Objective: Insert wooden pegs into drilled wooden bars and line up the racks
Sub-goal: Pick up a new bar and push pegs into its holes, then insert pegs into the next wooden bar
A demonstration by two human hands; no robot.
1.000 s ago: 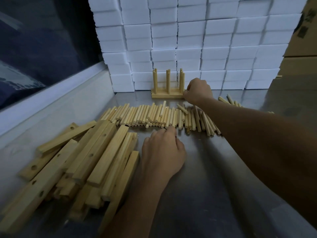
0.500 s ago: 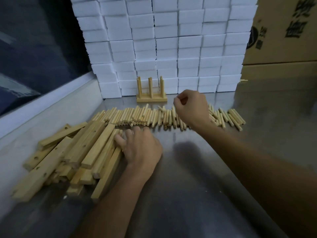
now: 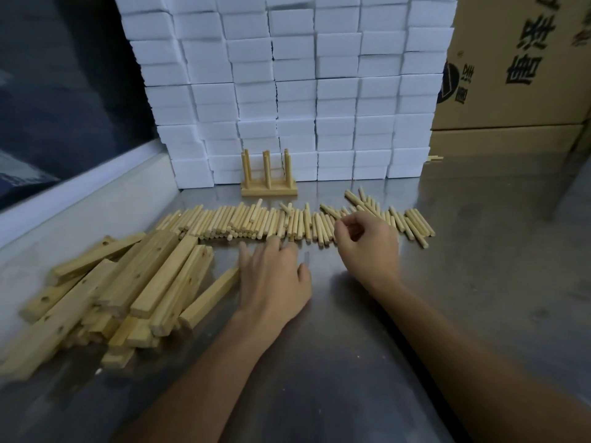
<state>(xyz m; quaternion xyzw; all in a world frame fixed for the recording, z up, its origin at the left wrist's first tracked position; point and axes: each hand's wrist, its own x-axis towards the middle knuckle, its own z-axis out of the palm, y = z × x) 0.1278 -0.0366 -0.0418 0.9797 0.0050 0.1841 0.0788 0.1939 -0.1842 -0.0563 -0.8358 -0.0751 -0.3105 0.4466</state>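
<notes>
With our left hand [image 3: 275, 279] flat against one drilled bar [image 3: 209, 297], and our empty, curled right hand [image 3: 367, 247] over the pegs [image 3: 256, 220], we should drag the bar clear before pinching one peg.

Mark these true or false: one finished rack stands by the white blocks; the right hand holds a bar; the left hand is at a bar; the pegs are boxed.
1. One finished rack stands by the white foam blocks. True.
2. The right hand holds a bar. False: its curled fingers hold no bar, above the loose pegs.
3. The left hand touches a drilled bar. True.
4. Pegs are boxed. False: they lie on the steel table.
</notes>
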